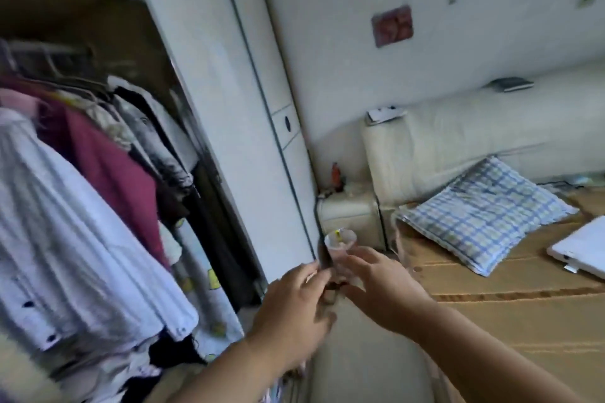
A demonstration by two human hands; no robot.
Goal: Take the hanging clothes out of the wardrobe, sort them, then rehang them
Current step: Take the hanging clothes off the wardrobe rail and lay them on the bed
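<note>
Left hand (294, 304) pinches a blurred object (330, 271), right hand (383, 288) grip unclear; clothes (65, 222) look soft, light, best lifted by hangers (70, 83).

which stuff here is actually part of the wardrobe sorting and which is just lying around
Job: white shirt, maroon garment, grey patterned garment, all hanging in the wardrobe. Blurred clear item between left hand and right hand: unclear.

Lying about: checked pillow, white laptop, red wall picture.
</note>
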